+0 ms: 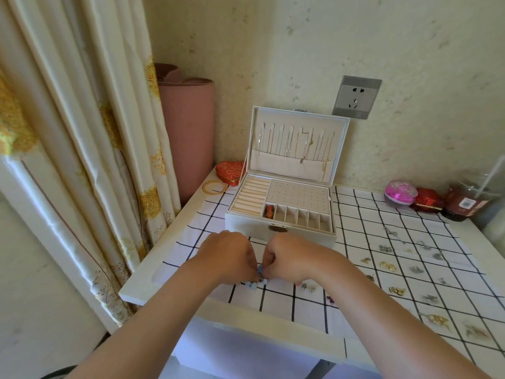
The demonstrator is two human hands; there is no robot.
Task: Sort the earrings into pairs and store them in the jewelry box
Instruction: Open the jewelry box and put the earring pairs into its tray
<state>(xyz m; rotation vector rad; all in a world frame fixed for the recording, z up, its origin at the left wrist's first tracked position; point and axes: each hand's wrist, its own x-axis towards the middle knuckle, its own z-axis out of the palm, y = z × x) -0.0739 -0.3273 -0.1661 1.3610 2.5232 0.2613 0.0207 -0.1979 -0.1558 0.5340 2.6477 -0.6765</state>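
Observation:
The white jewelry box (278, 233) stands open at the back of the table, with necklaces hanging in its lid and a red item in its leftmost small compartment (270, 211). Just in front of it, my left hand (229, 258) and my right hand (292, 261) meet, fingers curled, both pinching pale blue bead earrings (257, 280) that dangle onto the checked cloth. Several more earrings lie spread over the cloth to the right, among them gold hoops (388, 266) and small studs (308, 287).
A white cloth with a black grid (355, 214) covers the table. A red heart box (231, 170) and gold bangles (215, 186) sit at the back left. A pink sequin ball (400, 193), a red box (429, 201) and a drink cup (468, 203) stand at the back right.

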